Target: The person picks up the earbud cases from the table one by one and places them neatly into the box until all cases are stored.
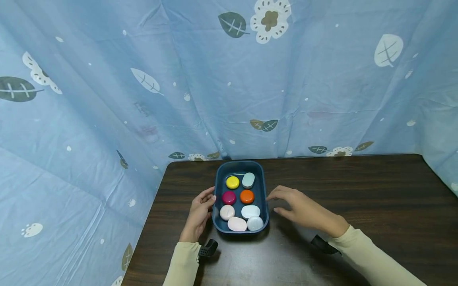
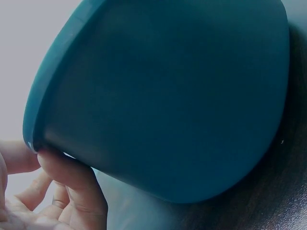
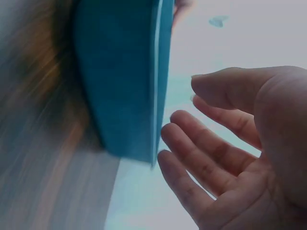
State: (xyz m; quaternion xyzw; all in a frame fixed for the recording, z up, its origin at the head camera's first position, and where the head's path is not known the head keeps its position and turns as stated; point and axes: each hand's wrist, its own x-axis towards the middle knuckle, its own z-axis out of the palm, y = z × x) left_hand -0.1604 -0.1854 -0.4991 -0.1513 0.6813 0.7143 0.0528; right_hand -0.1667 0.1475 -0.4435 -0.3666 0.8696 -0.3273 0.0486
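Note:
A dark blue rectangular tray [image 1: 239,230] with rounded corners holds several smooth, glossy, rounded pieces. Among them are a yellow round piece [image 1: 232,182], a pale green oval piece [image 1: 248,180], a magenta round piece [image 1: 229,197] and an orange round piece [image 1: 247,196]. The near half has pale ones, including a pink oval piece [image 1: 237,224] and a white oval piece [image 1: 250,211]. At the tray's left side, my left hand [image 1: 198,214] pinches the rim between thumb and finger. My right hand [image 1: 298,208] hovers by the right side, fingers loosely bent with nothing in them, fingertips close to the rim.
The tray stands near the far edge of a dark wood-grain table [image 1: 358,182]. Behind and to the left hangs a light blue curtain [image 1: 214,79] with leaf and flower prints. A dark wrist camera [image 1: 208,248] is strapped to the left wrist, another to the right.

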